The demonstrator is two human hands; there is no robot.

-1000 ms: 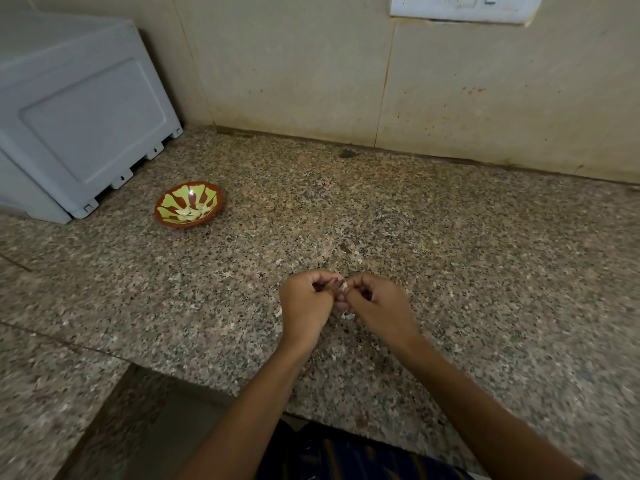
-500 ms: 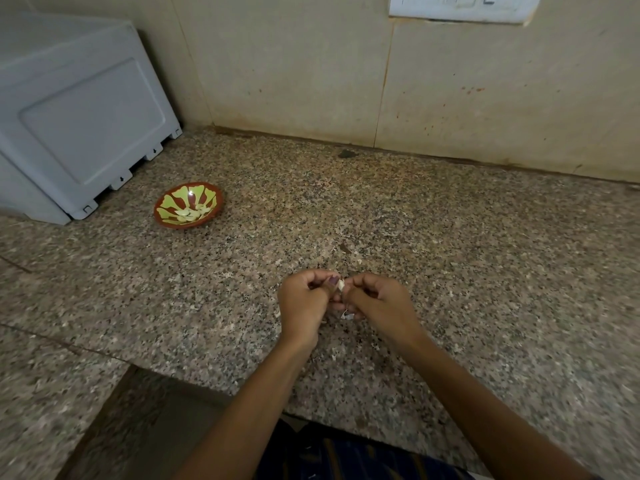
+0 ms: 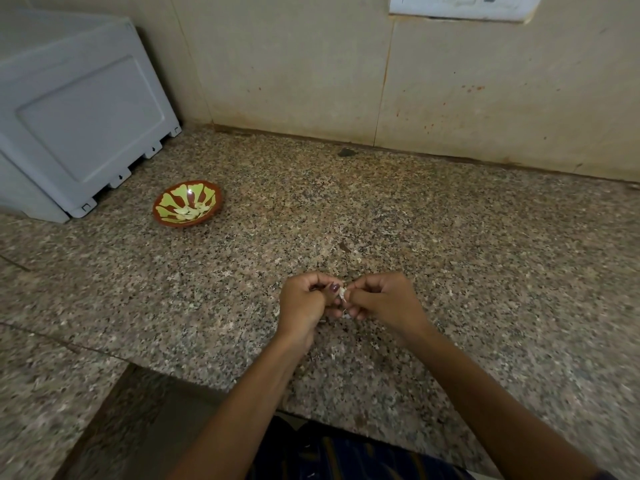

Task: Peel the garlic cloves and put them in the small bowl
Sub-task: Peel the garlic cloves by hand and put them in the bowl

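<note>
Where the speckled granite tabletop (image 3: 450, 237) met the beige tiled wall (image 3: 311, 71), I saw my left hand (image 3: 304, 303) and right hand (image 3: 384, 299) together pinching a garlic clove (image 3: 343, 292), the small bowl (image 3: 187, 207) well apart, far left.

We see bare speckled granite table (image 3: 450, 237) far and right; a grey plastic appliance (image 3: 76, 116) blocks far left.

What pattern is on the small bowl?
Green leaf shapes on reddish brown, bowl, head view.
</note>
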